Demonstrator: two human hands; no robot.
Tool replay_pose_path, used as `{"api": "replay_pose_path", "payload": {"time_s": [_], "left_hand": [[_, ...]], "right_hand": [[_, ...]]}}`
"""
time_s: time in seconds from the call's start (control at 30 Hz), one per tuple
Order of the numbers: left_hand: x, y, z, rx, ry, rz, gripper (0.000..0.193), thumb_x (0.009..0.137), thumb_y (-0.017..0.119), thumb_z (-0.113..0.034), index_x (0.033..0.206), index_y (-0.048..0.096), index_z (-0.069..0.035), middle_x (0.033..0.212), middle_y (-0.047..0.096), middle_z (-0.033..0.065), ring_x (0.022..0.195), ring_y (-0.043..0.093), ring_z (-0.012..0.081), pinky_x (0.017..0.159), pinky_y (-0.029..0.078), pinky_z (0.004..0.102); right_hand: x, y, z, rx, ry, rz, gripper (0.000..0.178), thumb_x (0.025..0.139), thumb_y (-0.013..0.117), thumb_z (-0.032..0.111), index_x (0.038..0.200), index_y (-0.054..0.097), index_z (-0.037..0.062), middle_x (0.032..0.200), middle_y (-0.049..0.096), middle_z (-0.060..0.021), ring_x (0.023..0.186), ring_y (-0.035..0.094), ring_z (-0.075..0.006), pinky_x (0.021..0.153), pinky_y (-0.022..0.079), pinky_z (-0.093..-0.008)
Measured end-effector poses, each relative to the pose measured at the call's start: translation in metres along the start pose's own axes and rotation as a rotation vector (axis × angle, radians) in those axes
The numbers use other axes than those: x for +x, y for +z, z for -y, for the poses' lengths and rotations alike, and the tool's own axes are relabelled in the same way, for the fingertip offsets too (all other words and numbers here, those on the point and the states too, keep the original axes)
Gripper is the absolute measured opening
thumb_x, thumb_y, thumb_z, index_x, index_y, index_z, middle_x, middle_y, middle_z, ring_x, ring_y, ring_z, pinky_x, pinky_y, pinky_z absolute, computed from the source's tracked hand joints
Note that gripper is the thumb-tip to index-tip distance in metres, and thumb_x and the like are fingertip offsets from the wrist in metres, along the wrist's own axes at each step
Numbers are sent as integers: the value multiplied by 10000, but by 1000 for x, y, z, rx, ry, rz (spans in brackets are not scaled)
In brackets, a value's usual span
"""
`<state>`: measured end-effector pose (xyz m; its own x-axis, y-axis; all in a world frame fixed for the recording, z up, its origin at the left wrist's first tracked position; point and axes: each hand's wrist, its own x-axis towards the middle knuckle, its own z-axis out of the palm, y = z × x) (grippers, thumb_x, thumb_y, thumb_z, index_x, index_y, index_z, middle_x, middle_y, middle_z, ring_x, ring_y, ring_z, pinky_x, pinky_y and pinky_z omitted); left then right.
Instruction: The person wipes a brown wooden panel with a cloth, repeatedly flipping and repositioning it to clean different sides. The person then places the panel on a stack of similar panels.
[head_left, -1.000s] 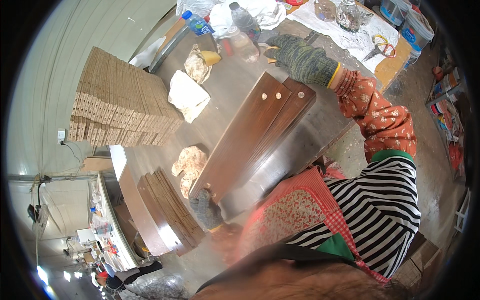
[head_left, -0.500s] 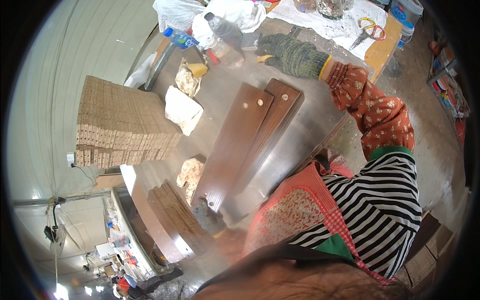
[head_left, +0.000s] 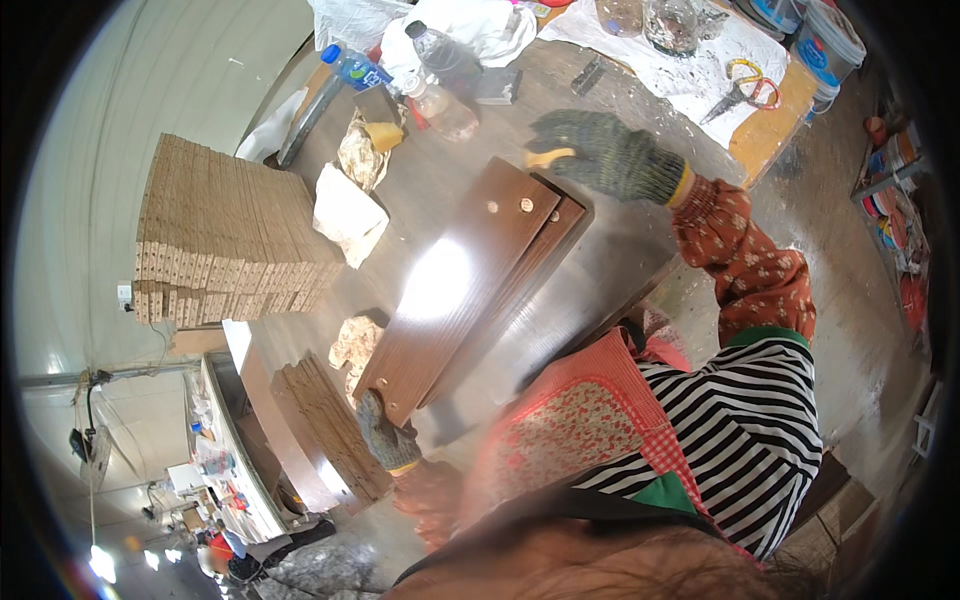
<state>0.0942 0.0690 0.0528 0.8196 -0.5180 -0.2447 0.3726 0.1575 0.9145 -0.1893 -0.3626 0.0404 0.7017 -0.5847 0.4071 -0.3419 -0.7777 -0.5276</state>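
Two dark brown wood-grain boards (head_left: 455,290) lie on the worktable, the upper one covering most of the lower. Round pale spots show near the upper board's far end. My left hand (head_left: 388,430), in a grey knitted glove, is closed around the near end of the upper board. Beyond the far end, my right hand (head_left: 605,155) in a dark green-grey glove hovers apart from the boards. Its fingers are closed on a small yellow piece (head_left: 550,158), whose exact kind I cannot make out. Left of the boards lies a crumpled cream cloth (head_left: 356,345).
A tall stack of brown boards (head_left: 230,235) stands at the left, with a lower stack (head_left: 325,425) nearer me. Bottles (head_left: 355,68), a white cloth (head_left: 350,215) and a yellow sponge (head_left: 383,135) sit farther back. Scissors (head_left: 742,92) and buckets (head_left: 828,45) are at the far right.
The upper board has shifted to cover more of the lower one. My right hand with the yellow piece has come nearer its far end. The whole view has turned slightly.
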Motion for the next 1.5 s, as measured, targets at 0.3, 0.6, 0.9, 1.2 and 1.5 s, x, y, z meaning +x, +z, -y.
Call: {"api": "replay_pose_path", "payload": {"time_s": [0.3,0.6,0.9,1.2,1.5], "left_hand": [[3,23,0,44,-101,26,459,970,679,-231,1348,547,-6,1144,690,121,809,716,186,531,589,265],[9,6,1,109,-150,-61,433,956,688,-176,1333,576,4,1244,659,136,1110,666,274,902,604,397],[-1,17,1,234,-150,-196,424,921,744,-235,1281,625,-44,1172,680,77,1016,687,207,820,609,341],[-8,26,-7,573,-121,-168,348,891,762,-238,1127,682,4,951,672,51,813,658,135,672,550,266],[4,33,-43,906,-109,-173,323,890,793,-263,995,722,34,752,679,44,647,626,108,570,528,269]], "right_hand": [[-7,-6,-7,361,36,-55,317,973,599,330,1232,719,193,1395,612,-51,1278,572,-230,1078,455,-349],[16,16,-2,180,-44,69,406,932,725,183,1317,647,78,1386,616,-98,1255,601,-258,1066,489,-376],[-5,14,-21,262,-333,-132,355,940,681,144,1284,641,63,1313,643,-146,1218,617,-307,1031,506,-396],[-60,-30,-21,250,-28,16,347,852,728,19,1187,701,104,1272,659,-164,1160,639,-365,972,536,-418],[0,-32,-50,-460,29,45,647,816,819,245,1399,575,104,1464,514,-195,1369,461,-389,1153,369,-464]]}}
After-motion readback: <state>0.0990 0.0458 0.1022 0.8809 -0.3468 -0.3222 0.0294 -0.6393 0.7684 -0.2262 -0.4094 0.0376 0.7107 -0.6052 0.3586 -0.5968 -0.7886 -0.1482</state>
